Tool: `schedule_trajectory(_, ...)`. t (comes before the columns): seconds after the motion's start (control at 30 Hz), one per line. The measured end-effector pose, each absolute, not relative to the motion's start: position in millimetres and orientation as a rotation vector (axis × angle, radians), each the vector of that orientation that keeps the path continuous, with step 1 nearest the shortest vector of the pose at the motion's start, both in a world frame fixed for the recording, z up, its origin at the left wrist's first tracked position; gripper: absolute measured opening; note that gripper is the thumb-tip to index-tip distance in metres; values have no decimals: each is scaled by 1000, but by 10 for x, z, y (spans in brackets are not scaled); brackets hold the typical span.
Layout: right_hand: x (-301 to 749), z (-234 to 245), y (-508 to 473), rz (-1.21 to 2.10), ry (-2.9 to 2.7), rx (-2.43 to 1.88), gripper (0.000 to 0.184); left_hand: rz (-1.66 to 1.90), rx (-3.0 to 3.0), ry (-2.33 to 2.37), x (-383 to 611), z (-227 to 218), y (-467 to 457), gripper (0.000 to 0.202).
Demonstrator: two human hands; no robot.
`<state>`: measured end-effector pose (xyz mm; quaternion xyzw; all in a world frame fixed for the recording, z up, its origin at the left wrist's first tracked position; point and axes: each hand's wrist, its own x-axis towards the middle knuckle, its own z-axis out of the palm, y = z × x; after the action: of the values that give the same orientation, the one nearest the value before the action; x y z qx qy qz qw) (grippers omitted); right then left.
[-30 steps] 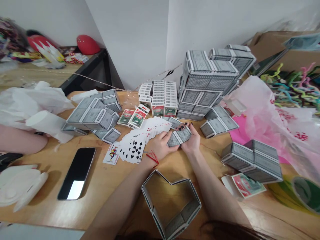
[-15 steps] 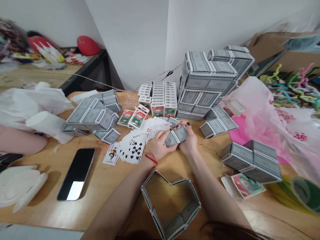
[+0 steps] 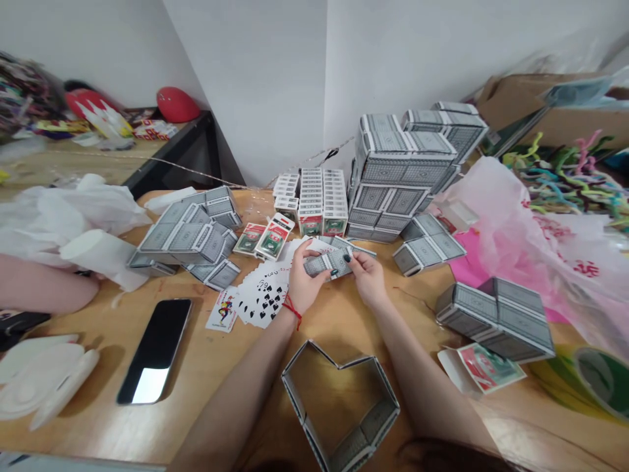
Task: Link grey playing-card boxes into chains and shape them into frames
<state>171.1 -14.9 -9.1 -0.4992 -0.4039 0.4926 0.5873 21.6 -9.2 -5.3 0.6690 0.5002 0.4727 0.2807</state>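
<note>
Between my hands is a small piece of grey-backed playing cards (image 3: 320,263), tilted toward me. My left hand (image 3: 303,283), with a red string at the wrist, wraps its left end with the thumb across the front. The fingers of my right hand (image 3: 368,278) pinch its upper right corner. Behind it lie more grey-backed cards (image 3: 361,248), partly hidden. A fan of face-up cards (image 3: 263,292) spreads to the left, with a joker (image 3: 223,311) beside it. Nearer to me, between my forearms, stands a heart-shaped frame of cards (image 3: 366,432).
Card boxes (image 3: 310,196) stand stacked at the back, beside a tall card-block structure (image 3: 393,177). Other card blocks sit left (image 3: 184,229) and right (image 3: 496,318). A phone (image 3: 154,351) lies left; an opened card box (image 3: 484,368) and tape roll (image 3: 584,380) lie right.
The card piece has turned and moved slightly left. My left thumb now lies across its front, and my right hand has shifted from its side to pinching its corner. The view has tilted slightly.
</note>
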Motion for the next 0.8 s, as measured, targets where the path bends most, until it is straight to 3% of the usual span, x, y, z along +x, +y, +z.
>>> schedule_trajectory(0.13,1766,-52,-197,892,-1124,-1380,31,1249,1596,1292,224,-44,-68,59)
schedule_trajectory(0.27,1823,-68,-219,380,-1302,-1551,28,1405,1396,1430,205,-28,-49,53)
schedule_trajectory(0.37,1845,-132,-204,142,-1463,-1624,47,1489,1313,1551,167,-23,-40,53)
schedule_trajectory(0.47,1858,-201,-180,109,-1587,-1676,62,1518,1279,1616,134,-26,-26,46)
schedule_trajectory(0.8,1846,-204,-173,128,-1481,-1731,56,1577,1282,1629,136,-28,-11,37)
